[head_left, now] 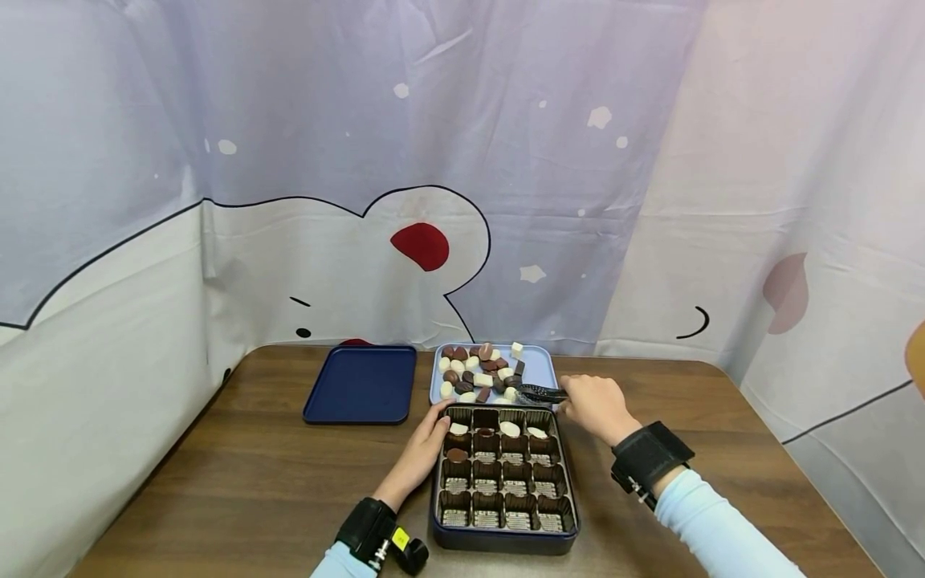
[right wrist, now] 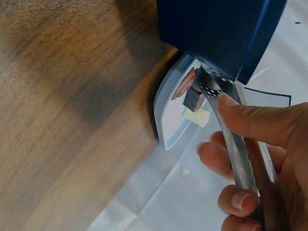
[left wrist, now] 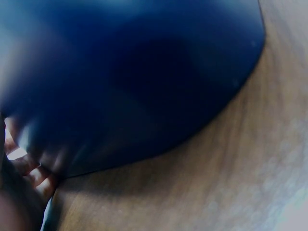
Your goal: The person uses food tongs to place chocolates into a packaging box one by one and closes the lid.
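Note:
A dark box [head_left: 506, 542] holds a brown, many-celled insert, with white and brown chocolates in its back rows. My left hand [head_left: 415, 457] rests against the box's back left corner; in the left wrist view its fingers [left wrist: 44, 186] touch the blue side wall, blurred. With my right hand [head_left: 596, 408] I grip metal tongs [right wrist: 236, 154], thumb on one arm and fingers round the other. The perforated tong tips reach over the light blue tray [head_left: 538, 365], among its chocolates [head_left: 482, 380]. Whether the tips pinch a piece, I cannot tell.
A flat navy tray or lid [head_left: 361, 385] lies left of the chocolate tray. Behind the wooden table [head_left: 238, 474] hangs a printed curtain [head_left: 535, 160]. The box stands directly in front of the light blue tray.

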`<state>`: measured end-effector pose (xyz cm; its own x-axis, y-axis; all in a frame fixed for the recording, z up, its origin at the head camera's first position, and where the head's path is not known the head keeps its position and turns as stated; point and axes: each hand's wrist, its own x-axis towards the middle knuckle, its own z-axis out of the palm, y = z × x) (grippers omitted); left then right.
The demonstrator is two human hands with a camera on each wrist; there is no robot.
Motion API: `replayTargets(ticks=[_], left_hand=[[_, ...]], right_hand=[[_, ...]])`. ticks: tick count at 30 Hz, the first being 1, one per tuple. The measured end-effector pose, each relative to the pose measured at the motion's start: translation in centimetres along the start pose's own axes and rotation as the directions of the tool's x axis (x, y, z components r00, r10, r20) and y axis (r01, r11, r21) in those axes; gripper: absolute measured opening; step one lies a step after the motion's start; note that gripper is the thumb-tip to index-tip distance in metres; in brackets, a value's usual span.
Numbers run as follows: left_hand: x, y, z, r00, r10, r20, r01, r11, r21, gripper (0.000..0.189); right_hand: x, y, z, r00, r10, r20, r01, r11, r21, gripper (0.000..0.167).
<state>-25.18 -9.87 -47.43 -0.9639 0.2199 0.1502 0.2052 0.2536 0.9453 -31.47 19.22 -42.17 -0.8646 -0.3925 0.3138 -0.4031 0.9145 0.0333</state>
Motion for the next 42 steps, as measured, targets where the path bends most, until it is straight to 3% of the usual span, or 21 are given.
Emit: replayTargets(ticks=[17, 24, 26, 32, 37, 42], left_hand=[[0.0, 0.0, 0.2, 0.999, 0.025, -0.023, -0.025, 1.000, 0.012, 0.040], [1.4, -3.7, 0.4, 0.998, 0.047, -0.035, -0.046, 0.998, 0.029, 0.044], [1.5, -3.7, 0.4, 0.998, 0.048, -0.037, -0.047, 0.998, 0.029, 0.044], [1.1, -2.6, 0.4, 0.998, 0.045, -0.036, -0.044, 0.999, 0.021, 0.042], [0.2, -0.4, 0.2, 0.999, 0.027, -0.028, -0.027, 0.999, 0.020, 0.041], [0.0, 0.1, 0.1, 0.999, 0.016, -0.028, -0.015, 0.999, 0.030, 0.041]], right_hand=[[0.1, -0.2, -1.5, 0.999, 0.021, -0.030, -0.020, 0.999, 0.032, 0.024], [-0.4, -1.1, -2.8, 0.999, -0.009, -0.034, 0.011, 0.998, 0.068, 0.027], [-0.8, -1.6, -3.1, 0.998, -0.034, -0.052, 0.037, 0.997, 0.073, 0.031], [-2.0, -2.9, -3.6, 0.992, -0.097, -0.079, 0.102, 0.993, 0.056, 0.038], [-3.0, -3.9, -3.8, 0.986, -0.139, -0.092, 0.144, 0.988, 0.058, 0.030], [-3.9, -4.7, -4.0, 0.977, -0.178, -0.115, 0.185, 0.981, 0.056, 0.027]])
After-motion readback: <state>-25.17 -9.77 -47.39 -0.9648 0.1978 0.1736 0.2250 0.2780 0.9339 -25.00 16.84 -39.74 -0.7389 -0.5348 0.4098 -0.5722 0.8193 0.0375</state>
